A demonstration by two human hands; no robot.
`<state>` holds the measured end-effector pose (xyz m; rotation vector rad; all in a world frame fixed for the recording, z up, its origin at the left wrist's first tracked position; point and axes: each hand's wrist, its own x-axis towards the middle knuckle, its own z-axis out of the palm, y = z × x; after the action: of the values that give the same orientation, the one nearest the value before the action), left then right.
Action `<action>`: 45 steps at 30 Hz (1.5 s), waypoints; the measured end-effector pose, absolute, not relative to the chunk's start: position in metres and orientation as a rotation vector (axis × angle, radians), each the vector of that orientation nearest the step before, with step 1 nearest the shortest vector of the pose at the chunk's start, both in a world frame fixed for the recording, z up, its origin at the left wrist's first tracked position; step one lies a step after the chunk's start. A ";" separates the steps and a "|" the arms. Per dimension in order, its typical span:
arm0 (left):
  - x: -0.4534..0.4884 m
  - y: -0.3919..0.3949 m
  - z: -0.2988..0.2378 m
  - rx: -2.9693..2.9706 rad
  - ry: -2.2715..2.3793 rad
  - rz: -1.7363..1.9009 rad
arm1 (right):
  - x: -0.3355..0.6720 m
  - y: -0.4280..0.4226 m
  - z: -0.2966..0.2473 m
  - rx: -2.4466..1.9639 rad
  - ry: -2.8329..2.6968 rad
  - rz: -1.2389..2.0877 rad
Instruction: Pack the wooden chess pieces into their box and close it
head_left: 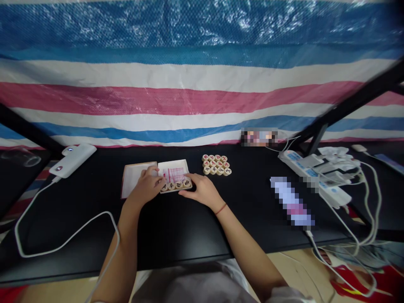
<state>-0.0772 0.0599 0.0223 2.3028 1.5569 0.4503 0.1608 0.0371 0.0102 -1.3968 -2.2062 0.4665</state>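
An open xiangqi box [185, 165] lies on the black table, its inside marked with pink scribbled lines. Several xiangqi pieces [179, 185] with black characters stand in a row along its near edge. The fingers of my left hand [147, 185] are curled at the left end of this row, closed on the leftmost piece, which they partly cover. My right hand [203, 190] grips the box's right end, thumb at the front side and fingers over the rim. To the right, more xiangqi pieces [216, 164] are laid out in rows with red and black characters.
The box's lid [132, 179] lies left, partly behind my left hand. A white power bank [74, 160] with a cable sits farther left. On the right are a blurred phone [292, 202] and a power strip [303, 170] with plugs and cables. A striped tarp [189, 101] hangs behind.
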 end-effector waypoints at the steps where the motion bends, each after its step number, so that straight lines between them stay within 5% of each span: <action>1: -0.076 0.058 0.023 2.297 1.553 0.421 | 0.161 0.037 0.009 -1.399 -2.217 0.453; 19: -0.070 0.048 0.048 2.098 1.536 0.248 | 0.165 0.038 0.001 -1.392 -2.187 0.473; 27: -0.057 0.048 0.050 1.790 1.393 0.798 | 0.166 0.032 0.013 -1.279 -2.105 0.424; 34: -0.008 0.037 0.039 1.376 1.110 0.905 | 0.159 0.013 0.014 -1.156 -1.953 0.312; 45: -0.013 0.046 0.025 1.242 1.351 1.211 | 0.198 0.022 -0.014 -1.815 -1.722 0.140</action>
<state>-0.0131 0.0459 0.0246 1.2418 1.3511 1.2111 0.1976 0.0220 -0.0144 -1.8147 -1.7224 0.1396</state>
